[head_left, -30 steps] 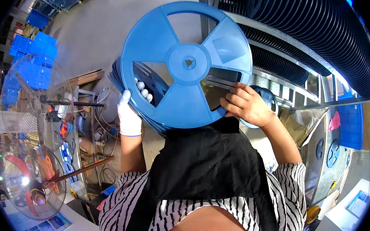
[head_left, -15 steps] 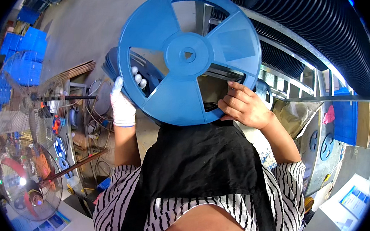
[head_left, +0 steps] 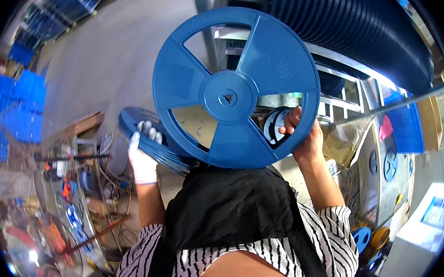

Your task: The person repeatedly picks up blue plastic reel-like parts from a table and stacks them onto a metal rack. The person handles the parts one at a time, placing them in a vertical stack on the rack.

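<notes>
A large round blue plastic reel disc (head_left: 228,95), with a raised hub and wedge-shaped openings, faces me upright. My bare right hand (head_left: 304,136) grips its lower right rim, fingers curled through an opening. My left hand (head_left: 144,153), in a white glove, is closed around a stack of similar blue reel discs (head_left: 162,147). The stack tilts to the lower left of the single disc and is partly hidden behind it. A black apron (head_left: 227,211) lies just below the disc.
Black ribbed tubes (head_left: 352,39) on a metal rack (head_left: 356,96) fill the upper right. Blue boxes (head_left: 21,104) are piled at the far left. Cables and wooden strips (head_left: 76,131) lie left of me. A white cabinet (head_left: 410,244) stands at the right.
The single disc has turned and moved lower and right, apart from the stack in my left hand. My right hand has shifted up along its rim. The view has shifted a little.
</notes>
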Motion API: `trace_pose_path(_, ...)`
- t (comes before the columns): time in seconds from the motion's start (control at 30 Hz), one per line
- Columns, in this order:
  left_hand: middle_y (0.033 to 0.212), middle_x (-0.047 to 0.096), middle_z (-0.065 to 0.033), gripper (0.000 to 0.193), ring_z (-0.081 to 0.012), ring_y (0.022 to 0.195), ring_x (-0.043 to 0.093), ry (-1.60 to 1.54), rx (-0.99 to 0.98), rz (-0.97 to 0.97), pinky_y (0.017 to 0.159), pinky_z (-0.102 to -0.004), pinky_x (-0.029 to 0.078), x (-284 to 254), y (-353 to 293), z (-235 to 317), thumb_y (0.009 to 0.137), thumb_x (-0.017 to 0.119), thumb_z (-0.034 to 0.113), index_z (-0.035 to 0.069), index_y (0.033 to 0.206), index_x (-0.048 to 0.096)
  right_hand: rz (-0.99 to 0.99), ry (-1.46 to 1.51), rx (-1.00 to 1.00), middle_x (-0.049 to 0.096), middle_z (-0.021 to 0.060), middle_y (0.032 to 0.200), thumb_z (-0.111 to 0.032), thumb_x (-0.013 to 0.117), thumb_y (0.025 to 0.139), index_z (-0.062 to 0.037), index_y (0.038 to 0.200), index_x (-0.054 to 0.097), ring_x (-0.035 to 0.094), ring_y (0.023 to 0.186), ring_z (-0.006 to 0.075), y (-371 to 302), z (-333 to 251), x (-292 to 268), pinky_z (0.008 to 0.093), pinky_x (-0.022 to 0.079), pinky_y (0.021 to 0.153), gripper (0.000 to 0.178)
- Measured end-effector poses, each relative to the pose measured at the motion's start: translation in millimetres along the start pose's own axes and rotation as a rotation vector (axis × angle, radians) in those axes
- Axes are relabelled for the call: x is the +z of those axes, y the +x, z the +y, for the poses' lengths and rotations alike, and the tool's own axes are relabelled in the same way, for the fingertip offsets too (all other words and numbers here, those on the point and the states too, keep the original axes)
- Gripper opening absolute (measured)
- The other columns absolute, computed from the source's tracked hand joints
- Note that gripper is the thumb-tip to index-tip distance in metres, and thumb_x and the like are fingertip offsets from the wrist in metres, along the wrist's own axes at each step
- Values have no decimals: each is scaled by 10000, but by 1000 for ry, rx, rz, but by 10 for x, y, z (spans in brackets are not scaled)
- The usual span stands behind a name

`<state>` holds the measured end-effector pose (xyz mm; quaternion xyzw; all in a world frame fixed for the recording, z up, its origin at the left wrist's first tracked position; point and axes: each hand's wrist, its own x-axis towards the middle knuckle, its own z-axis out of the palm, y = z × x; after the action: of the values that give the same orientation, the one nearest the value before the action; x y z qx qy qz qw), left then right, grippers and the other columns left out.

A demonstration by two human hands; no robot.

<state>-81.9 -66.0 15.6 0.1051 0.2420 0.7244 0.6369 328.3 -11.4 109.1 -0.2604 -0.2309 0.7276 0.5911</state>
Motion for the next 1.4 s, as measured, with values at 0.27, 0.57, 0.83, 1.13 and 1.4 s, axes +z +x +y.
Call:
trace_pose_path(0.27,1176,603,-104,311,-218,942,605,-47,7,9,901,-424,495,-84,44,-24,885,573,181,44,1163,544,8,136,-57,414,4,712,-313,531,908,-54,860,512,436,579,124,182,-218,-195,313,504,574,265)
trace_pose_path(0.57,1147,638,-110,307,-248,992,639,-82,-28,27,947,-427,471,-225,155,2,900,537,179,52,1177,575,24,138,-305,402,-14,694,-301,542,902,-34,936,553,426,569,100,163,-440,-284,272,524,552,270)
trace_pose_path(0.83,1173,623,-120,307,-279,1074,599,-62,-107,139,980,-463,442,-281,365,43,885,544,169,47,1164,581,-7,127,-519,433,5,727,-343,498,930,-8,994,535,431,618,132,185,-634,-275,294,481,591,343)
trace_pose_path(1.13,915,636,-127,191,-311,877,619,110,-277,409,855,-469,492,-459,588,-189,783,588,21,17,974,591,55,-261,-991,512,91,836,-205,496,960,-18,965,498,540,742,193,514,-538,441,421,565,734,187)
trace_pose_path(1.4,927,632,-128,163,-317,878,615,53,-344,442,841,-467,511,-762,650,-189,789,564,-4,40,945,572,397,-682,-1212,644,78,799,-137,399,999,-1,1003,536,621,728,121,1181,-174,901,251,477,653,193)
